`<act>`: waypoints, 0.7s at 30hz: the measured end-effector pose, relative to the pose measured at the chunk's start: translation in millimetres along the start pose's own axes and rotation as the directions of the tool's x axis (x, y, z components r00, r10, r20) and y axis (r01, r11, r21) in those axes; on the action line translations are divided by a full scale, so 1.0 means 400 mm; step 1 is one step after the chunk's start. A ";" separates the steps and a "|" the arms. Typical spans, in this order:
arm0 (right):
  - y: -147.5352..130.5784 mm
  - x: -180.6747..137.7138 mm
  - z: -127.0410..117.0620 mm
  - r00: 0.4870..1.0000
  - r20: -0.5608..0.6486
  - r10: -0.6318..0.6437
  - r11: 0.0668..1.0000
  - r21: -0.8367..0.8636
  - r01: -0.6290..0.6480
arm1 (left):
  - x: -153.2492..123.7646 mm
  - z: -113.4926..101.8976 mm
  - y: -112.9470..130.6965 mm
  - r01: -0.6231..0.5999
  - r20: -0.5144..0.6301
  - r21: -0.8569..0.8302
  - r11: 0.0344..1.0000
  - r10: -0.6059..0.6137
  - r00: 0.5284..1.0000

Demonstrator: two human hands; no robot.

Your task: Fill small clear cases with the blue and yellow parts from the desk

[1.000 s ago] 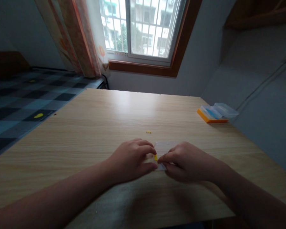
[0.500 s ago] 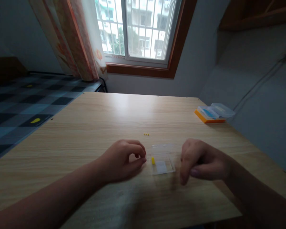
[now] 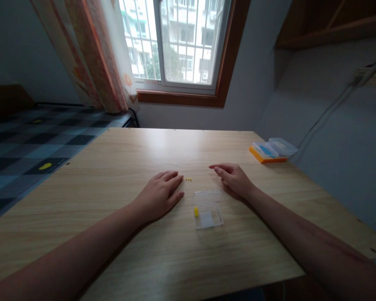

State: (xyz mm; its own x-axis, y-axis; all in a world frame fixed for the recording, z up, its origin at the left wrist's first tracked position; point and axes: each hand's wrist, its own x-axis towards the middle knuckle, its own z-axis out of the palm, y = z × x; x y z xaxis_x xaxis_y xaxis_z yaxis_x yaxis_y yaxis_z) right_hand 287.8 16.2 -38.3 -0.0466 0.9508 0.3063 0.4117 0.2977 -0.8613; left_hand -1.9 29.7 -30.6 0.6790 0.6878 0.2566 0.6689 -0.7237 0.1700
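Observation:
Three tiny yellow pieces [image 3: 188,179] sit in a short row on the table. Just left of them, my left hand [image 3: 159,195] rests palm down, its fingers spread and holding nothing, fingertips close to the row. To the right, my right hand [image 3: 233,177] is held over the table with the index finger stretched out toward the left and the thumb beside it; I see nothing in it. Between and nearer to me lies a small clear plastic case [image 3: 218,214], its lid [image 3: 207,196] folded back. Inside it are a yellow block [image 3: 196,212] on the left and a whitish square [image 3: 206,219].
The wood-grain table [image 3: 128,259] reaches toward the window wall. At its right far side stands an orange-based box [image 3: 266,154] with a clear raised lid. A checked bed [image 3: 50,138] adjoins on the left, and a cable [image 3: 324,108] runs down the right wall.
My right hand has moved forward and left, from beside the case to beyond it, and its index finger has straightened. My left hand has flattened onto the table near the yellow pieces.

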 end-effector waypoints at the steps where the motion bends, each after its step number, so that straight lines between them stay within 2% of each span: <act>1: 0.004 0.002 0.004 0.998 0.050 -0.034 0.998 -0.045 0.037 | 0.001 0.001 0.001 -0.003 0.008 0.008 1.000 0.003 1.000; 4: 0.008 0.006 0.015 0.983 0.151 -0.107 0.988 -0.094 0.122 | 0.002 0.001 0.005 -0.009 0.013 0.034 0.999 0.008 1.000; 7: 0.015 0.012 0.028 0.968 0.204 -0.144 0.982 -0.091 0.165 | 0.002 0.003 0.008 -0.010 0.011 0.061 0.998 0.010 1.000; 15: 0.019 0.086 0.096 0.914 0.307 -0.266 0.942 -0.121 0.315 | 0.001 0.001 0.017 -0.016 0.052 0.124 0.992 0.010 0.999; 21: -0.001 0.116 0.121 0.879 0.349 -0.326 0.911 -0.132 0.390 | 0.001 -0.003 0.021 0.049 0.024 0.092 0.995 -0.052 0.998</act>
State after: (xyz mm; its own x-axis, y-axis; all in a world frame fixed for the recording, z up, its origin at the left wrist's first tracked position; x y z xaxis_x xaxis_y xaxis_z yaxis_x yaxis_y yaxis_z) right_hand 241.6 64.3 -43.4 -0.4925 0.7686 0.4083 0.4773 0.6308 -0.6118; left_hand 3.7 23.8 -28.1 0.6505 0.7254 0.2250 0.7265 -0.6807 0.0941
